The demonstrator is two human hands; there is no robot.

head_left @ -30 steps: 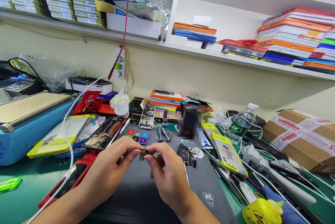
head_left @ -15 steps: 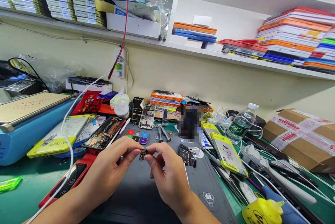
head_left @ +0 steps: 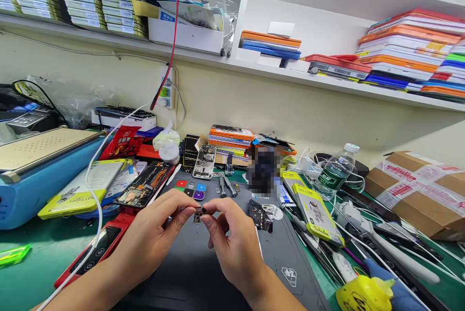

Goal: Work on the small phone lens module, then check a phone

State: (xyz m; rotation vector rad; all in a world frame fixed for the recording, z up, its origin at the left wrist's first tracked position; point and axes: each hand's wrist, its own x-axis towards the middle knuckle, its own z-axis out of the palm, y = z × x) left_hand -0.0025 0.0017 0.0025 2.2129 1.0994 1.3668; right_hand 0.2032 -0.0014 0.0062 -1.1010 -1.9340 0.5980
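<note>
A small dark phone part with coppery patches, perhaps a camera module [head_left: 198,214], is pinched between both hands above the dark grey work mat [head_left: 189,272]. My left hand [head_left: 160,228] grips its left edge between thumb and forefinger. My right hand [head_left: 230,233] has its right edge in the same kind of pinch. Just beyond the fingers lies a pad of coloured squares [head_left: 191,190], with small screwdrivers [head_left: 225,186] beside it. To the right of my right hand rests a black component with a silvery wrapper [head_left: 259,215]. The fingers hide part of the held piece.
An opened phone [head_left: 145,185] leans at the left near a red device with a display [head_left: 96,250] and a blue machine [head_left: 47,175]. A white cable [head_left: 89,180] crosses by my left forearm. On the right are battery packs [head_left: 317,214], a water bottle [head_left: 336,170], a yellow bottle [head_left: 365,294] and a carton [head_left: 417,194].
</note>
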